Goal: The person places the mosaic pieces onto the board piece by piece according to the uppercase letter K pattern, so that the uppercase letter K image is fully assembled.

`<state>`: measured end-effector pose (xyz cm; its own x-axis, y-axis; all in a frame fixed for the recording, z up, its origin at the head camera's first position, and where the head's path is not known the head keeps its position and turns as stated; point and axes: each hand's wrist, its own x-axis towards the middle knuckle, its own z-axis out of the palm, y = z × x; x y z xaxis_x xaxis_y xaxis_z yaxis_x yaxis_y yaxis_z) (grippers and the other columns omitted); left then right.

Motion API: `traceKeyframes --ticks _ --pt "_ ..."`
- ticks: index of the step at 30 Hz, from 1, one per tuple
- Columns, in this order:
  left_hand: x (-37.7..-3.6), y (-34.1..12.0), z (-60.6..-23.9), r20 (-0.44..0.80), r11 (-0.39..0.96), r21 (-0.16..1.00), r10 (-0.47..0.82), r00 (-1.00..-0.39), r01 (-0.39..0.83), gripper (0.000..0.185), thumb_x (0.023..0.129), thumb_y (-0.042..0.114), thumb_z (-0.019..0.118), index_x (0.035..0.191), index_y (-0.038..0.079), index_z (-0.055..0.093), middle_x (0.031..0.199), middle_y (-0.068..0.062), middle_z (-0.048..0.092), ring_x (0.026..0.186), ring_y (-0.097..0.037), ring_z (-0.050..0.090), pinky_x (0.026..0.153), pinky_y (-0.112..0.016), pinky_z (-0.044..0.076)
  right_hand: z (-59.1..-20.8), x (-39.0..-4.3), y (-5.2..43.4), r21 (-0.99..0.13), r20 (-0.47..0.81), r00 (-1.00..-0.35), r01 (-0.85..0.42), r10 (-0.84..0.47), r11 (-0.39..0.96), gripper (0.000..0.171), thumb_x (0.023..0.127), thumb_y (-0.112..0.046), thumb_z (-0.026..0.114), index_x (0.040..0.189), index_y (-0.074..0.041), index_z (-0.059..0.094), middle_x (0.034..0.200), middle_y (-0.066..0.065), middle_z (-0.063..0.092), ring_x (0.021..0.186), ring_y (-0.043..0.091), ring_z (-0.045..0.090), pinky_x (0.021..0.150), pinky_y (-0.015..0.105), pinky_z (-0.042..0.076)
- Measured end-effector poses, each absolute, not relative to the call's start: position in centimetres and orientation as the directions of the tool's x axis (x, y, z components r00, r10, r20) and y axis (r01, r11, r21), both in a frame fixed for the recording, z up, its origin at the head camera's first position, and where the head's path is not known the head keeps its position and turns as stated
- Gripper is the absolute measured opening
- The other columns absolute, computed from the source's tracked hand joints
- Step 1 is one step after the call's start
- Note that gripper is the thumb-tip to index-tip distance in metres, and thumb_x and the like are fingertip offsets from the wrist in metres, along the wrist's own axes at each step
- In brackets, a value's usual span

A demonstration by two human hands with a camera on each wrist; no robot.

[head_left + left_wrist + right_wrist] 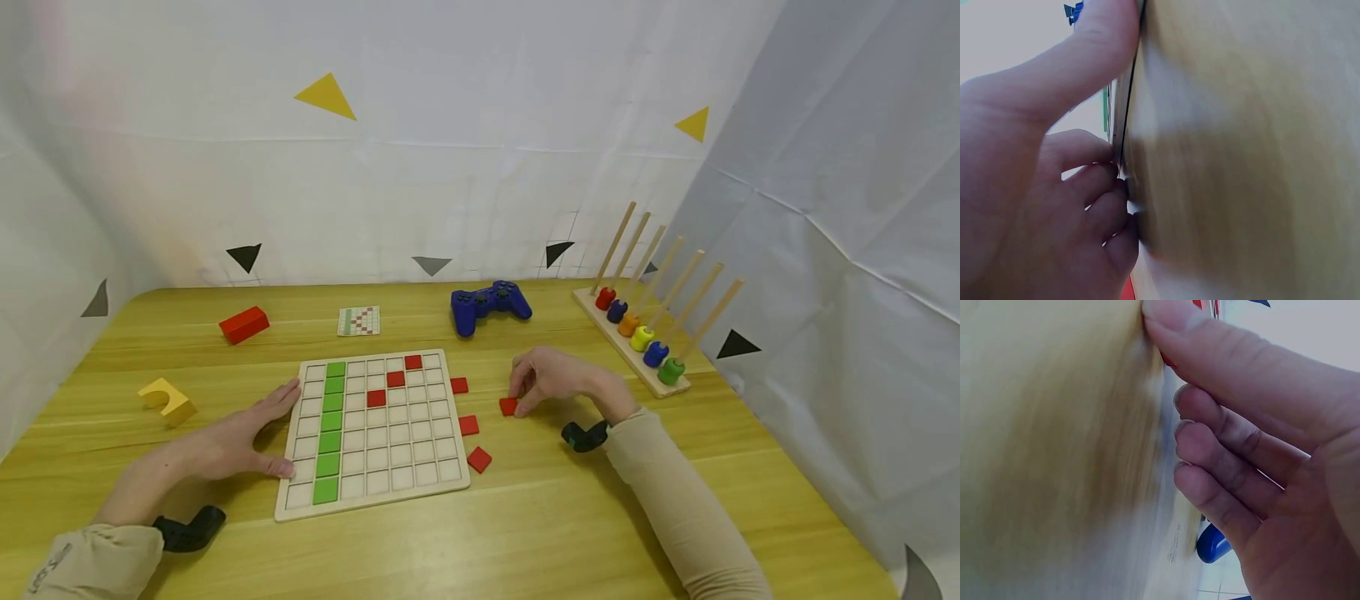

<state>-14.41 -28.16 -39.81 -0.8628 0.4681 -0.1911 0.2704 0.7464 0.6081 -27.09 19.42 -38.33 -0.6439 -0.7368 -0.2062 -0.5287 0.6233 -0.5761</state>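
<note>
A white gridded board (378, 459) lies on the table with a column of green tiles (331, 420) near its left side. Three red tiles (395, 379) form a diagonal on its upper part. My left hand (232, 442) rests against the board's left edge, fingers extended and thumb at the lower left. Right of the board, my right hand (553, 379) pinches a red tile (507, 406) at the table surface between thumb and fingers. Three more red tiles (468, 425) lie along the board's right edge. The right wrist view (1260, 450) shows the other fingers bent, the tile mostly hidden.
A small pattern card (358, 321) and a blue game controller (491, 307) lie behind the board. At the back right stands a wooden peg rack (637, 350) with coloured beads. A red block (243, 325) and a yellow arch block (167, 402) are at the left.
</note>
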Motion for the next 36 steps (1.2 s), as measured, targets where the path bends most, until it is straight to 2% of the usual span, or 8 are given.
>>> traceKeyframes --ticks 6,17,31,36 --pt "-14.4 -28.2 -39.8 -0.186 0.744 0.611 0.468 -0.864 0.271 0.115 0.078 0.052 0.078 0.159 0.001 0.015 0.165 -0.027 0.004 0.146 -0.057 0.01 0.112 -0.074 0.016 -38.4 -27.1 19.3 -0.55 -0.187 -0.643 -0.557 -0.742 0.622 0.015 0.078 -0.029 0.087 0.085 -0.02 0.078 0.088 -0.006 0.065 0.078 0.01 0.059 0.072 0.024 0.05" --pt "-14.4 -28.1 -39.8 -0.189 0.737 0.621 0.471 -0.862 0.266 0.115 0.078 0.052 0.078 0.159 0.0 0.014 0.165 -0.027 0.002 0.146 -0.057 0.009 0.112 -0.073 0.015 -38.4 -27.1 19.4 -0.557 -0.183 -0.646 -0.554 -0.742 0.619 0.017 0.078 -0.029 0.087 0.085 -0.017 0.077 0.085 -0.005 0.065 0.075 0.01 0.058 0.068 0.023 0.049" --pt "-14.4 -28.0 -39.7 -0.193 0.737 0.623 0.471 -0.861 0.263 0.115 0.078 0.051 0.079 0.159 0.001 0.014 0.165 -0.027 0.003 0.146 -0.057 0.009 0.112 -0.074 0.015 -38.1 -26.8 19.2 -0.545 -0.19 -0.653 -0.551 -0.733 0.632 0.017 0.08 -0.031 0.086 0.086 -0.018 0.077 0.085 -0.006 0.064 0.076 0.009 0.058 0.07 0.023 0.049" --pt "-14.5 -28.0 -39.6 -0.203 0.738 0.624 0.469 -0.859 0.256 0.115 0.078 0.051 0.079 0.159 0.001 0.014 0.165 -0.027 0.003 0.146 -0.057 0.009 0.112 -0.074 0.015 -37.0 -26.2 17.7 -0.527 -0.147 -0.618 -0.612 -0.772 0.59 0.016 0.083 -0.031 0.083 0.089 -0.018 0.077 0.086 -0.007 0.063 0.077 0.009 0.058 0.072 0.024 0.051"
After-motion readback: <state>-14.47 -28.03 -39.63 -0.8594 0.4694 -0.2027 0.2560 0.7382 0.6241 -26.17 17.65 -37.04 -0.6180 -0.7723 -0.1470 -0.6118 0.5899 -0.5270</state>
